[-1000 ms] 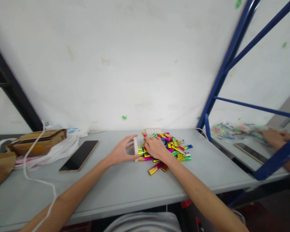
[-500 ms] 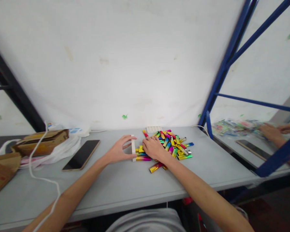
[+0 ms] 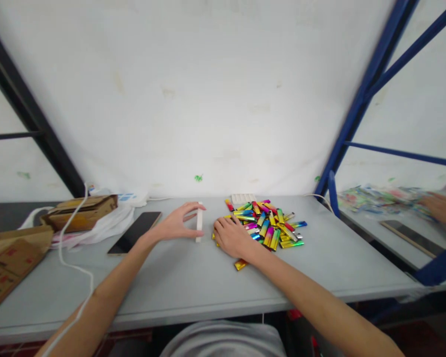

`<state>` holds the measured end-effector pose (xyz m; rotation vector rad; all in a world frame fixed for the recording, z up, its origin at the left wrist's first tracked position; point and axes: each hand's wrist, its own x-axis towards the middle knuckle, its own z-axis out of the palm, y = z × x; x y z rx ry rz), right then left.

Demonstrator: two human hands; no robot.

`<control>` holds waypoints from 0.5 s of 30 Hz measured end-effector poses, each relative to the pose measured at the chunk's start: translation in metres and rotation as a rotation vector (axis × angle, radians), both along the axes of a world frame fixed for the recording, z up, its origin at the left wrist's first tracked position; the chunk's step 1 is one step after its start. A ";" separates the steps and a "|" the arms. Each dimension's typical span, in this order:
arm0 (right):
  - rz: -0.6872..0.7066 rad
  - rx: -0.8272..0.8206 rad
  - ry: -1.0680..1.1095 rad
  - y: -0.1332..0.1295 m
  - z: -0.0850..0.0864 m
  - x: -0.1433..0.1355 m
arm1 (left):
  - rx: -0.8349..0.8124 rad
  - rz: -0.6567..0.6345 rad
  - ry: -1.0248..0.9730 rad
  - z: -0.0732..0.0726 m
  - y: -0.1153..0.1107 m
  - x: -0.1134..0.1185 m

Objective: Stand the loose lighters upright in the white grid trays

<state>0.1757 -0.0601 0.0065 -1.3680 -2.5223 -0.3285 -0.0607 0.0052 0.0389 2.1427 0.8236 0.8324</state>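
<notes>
— On table [image 3: 193,282], item one? White tray [image 3: 199,224], stood on edge, pinched by left hand [image 3: 174,225].
— Item two? Lighter pile [image 3: 267,223], just right; right hand [image 3: 232,238] laid flat, fingers spread, nearer.

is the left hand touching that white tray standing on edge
Touching: the head view shows the left hand with fingertips against the upright white tray, holding it on edge on the table.

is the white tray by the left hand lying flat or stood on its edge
Stood on edge. The white tray shows only as a thin upright strip on the table, with the left hand steadying it.
</notes>
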 end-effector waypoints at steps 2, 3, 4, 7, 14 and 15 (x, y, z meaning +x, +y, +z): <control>0.018 -0.022 0.030 0.002 0.006 0.004 | 0.024 0.083 -0.035 0.002 0.008 -0.010; 0.028 -0.027 0.054 0.003 0.010 0.006 | 0.030 0.132 -0.064 0.000 0.012 -0.012; 0.033 -0.023 0.083 0.004 0.013 0.009 | 0.033 0.176 -0.092 -0.004 0.017 -0.012; 0.009 0.028 0.164 0.009 0.023 0.021 | 0.161 0.315 -0.040 -0.026 0.030 -0.003; -0.219 0.015 0.185 0.022 0.033 0.060 | 0.322 0.415 0.433 -0.078 0.052 0.004; -0.245 0.004 0.179 0.024 0.033 0.066 | 0.339 0.418 0.447 -0.080 0.053 0.002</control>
